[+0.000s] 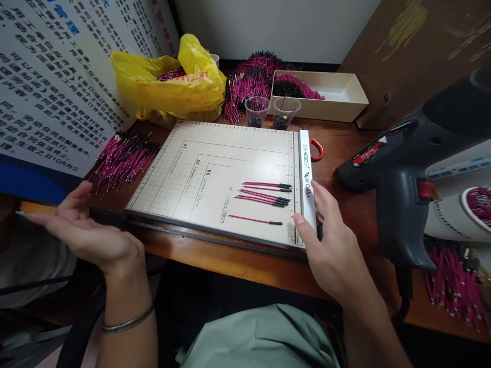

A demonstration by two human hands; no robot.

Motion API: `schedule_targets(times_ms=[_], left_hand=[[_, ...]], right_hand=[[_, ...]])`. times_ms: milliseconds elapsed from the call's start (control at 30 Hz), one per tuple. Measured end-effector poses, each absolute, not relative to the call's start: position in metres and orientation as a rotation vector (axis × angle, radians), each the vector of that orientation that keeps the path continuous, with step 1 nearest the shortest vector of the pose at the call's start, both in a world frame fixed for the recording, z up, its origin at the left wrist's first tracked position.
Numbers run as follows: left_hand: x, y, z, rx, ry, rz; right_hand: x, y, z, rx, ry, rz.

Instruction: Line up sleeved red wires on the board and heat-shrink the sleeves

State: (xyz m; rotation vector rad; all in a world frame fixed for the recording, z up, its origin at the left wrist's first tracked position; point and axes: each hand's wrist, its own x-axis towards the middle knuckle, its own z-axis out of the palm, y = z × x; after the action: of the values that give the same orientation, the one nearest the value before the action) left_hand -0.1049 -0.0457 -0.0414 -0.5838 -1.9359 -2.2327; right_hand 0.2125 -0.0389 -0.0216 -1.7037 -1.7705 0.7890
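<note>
**Head view: right grip (333, 240) on paper cutter (264, 145) rail, left grip (92, 235) released**

Got paper cutter lying flat on wooden bench (230, 263), near edge close to front of bench. See size outlines B5, A5 and B6 printed on board.

Right grip: closed over white rail (306, 153) at near end, thumb on board side, fingers along outer side. Left grip: released, palm turned up, fingers spread and slightly curled, off left corner of board, near loose wire pile (123, 158). Also see bracelet (128, 324) on left wrist.

Have small group of pink wires (282, 199) on right part of board, roughly side by side, black ends pointing at rail but short of it. Single wire (275, 223) set apart, nearest front edge.

Behind board: yellow bag (169, 89) with more wires inside, big wire heap (253, 82), two clear cups (257, 110) holding dark bits too small to identify, cream box (326, 110) part-filled with wires. Right of rail: red loop handle (317, 150), then dark pistol-shaped tool (402, 214) with red switch. Far right: white cup (445, 214) of wires, another wire bunch (456, 281) just below.
</note>
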Motion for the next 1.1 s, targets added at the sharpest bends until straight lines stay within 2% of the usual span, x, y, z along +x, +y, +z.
schedule_targets(times_ms=[300,600,733,833,933,1000,1100], left_hand=[[-0.098,-0.044,-0.039,-0.728,-1.916,-2.197],[-0.096,-0.046,-0.043,-0.855,-2.116,-2.045],[-0.086,-0.051,-0.045,-0.967,-2.0,-1.862],[-0.06,-0.059,-0.037,-1.214,-1.763,-1.645],[-0.026,-0.066,-0.02,-1.845,-1.616,-1.395],[-0.006,-0.066,-0.009,-2.207,-1.664,-1.186],[0.012,-0.059,0.001,-2.457,-1.63,-1.072]], right_hand=[[0.213,-0.039,-0.017,-1.747,-1.787,0.863],[0.216,-0.04,-0.02,-1.657,-1.799,0.941],[0.219,-0.041,-0.021,-1.573,-1.772,1.014],[0.221,-0.042,-0.019,-1.549,-1.753,1.022],[0.219,-0.044,-0.017,-1.542,-1.752,1.013],[0.217,-0.045,-0.016,-1.542,-1.755,1.008],[0.215,-0.046,-0.017,-1.54,-1.755,1.03]])
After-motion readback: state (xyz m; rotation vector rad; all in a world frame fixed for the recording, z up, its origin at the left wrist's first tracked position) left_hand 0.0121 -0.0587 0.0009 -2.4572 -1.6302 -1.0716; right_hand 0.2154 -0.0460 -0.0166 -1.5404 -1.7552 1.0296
